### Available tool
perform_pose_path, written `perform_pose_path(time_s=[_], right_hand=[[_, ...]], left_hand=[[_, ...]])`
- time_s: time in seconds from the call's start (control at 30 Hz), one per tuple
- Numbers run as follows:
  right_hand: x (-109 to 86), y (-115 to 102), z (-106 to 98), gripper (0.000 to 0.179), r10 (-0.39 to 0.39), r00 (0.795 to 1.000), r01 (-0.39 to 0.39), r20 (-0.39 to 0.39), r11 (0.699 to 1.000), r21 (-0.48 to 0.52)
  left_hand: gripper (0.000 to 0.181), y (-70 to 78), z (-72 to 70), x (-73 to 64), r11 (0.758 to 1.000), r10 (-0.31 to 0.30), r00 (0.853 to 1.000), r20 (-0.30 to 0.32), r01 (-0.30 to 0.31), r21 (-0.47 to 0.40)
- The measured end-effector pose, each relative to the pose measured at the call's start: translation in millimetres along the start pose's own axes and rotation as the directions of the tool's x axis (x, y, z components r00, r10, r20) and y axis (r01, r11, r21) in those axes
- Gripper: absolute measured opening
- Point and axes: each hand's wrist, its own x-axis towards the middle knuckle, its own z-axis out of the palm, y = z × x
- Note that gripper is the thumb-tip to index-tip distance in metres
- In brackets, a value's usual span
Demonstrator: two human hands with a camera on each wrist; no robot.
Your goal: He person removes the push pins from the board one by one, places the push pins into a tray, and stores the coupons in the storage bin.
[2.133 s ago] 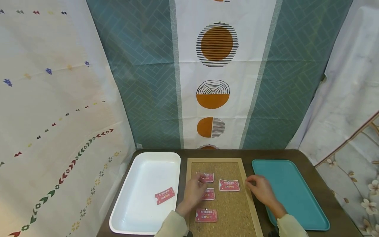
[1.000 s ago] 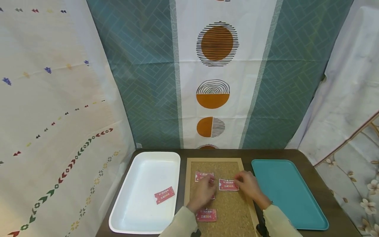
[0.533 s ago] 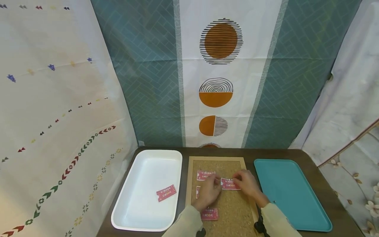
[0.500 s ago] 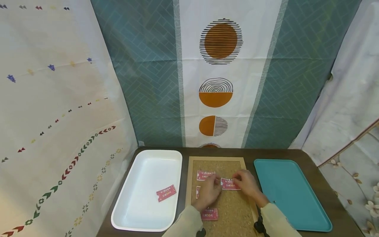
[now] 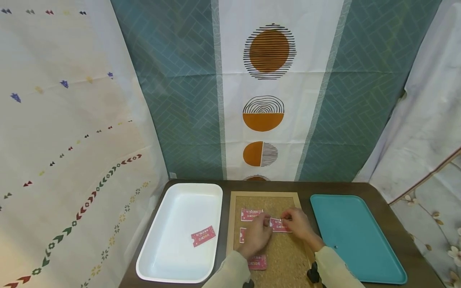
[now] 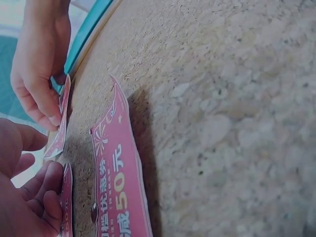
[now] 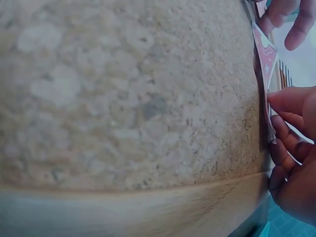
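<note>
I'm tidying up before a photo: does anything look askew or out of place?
One coupon lies slanted in the white tray; the other coupons sit nearly level on the cork board. In the left wrist view, the nearest coupon has a curled corner.

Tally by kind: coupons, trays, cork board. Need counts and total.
Coupons: 5 (4 on the cork board, 1 in the white tray)
Trays: 2 (white tray, teal tray)
Cork board: 1
Total: 8
</note>
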Motion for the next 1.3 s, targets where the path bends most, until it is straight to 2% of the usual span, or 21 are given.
perform_pose_path(time_s=[0.2,0.4,0.53,0.93,1.17,1.3], right_hand=[[-0.5,-2,-1,0.011,0.022,0.999,-0.022,0.025,0.999,-0.032],[-0.9,-5,1,0.010,0.001,1.000,0.000,0.010,0.998,-0.061],[-0.2,-6,1,0.010,-0.001,1.000,0.001,0.004,0.998,-0.059],[0.6,-7,0,0.010,0.086,0.996,-0.085,0.034,0.995,-0.052],[3.3,-10,1,0.011,0.137,0.989,-0.135,0.064,0.990,-0.028],[3.8,-9,2,0.011,0.137,0.989,-0.136,0.063,0.991,-0.021]], left_hand=[[0.037,-2.0,4.3,4.0,1.000,0.023,1.000,0.009,-0.023,-0.007],[0.041,-4.3,10.3,7.9,0.997,0.076,0.997,-0.020,-0.075,0.036],[0.043,-5.7,12.4,10.0,0.994,0.087,0.996,-0.034,-0.085,0.062],[0.043,-5.7,15.0,11.8,0.994,0.105,0.994,-0.031,-0.103,0.047],[0.043,-4.6,15.8,11.4,0.998,0.053,0.998,-0.019,-0.053,0.013],[0.042,-5.1,16.3,10.8,0.999,0.048,0.999,-0.020,-0.048,0.008]])
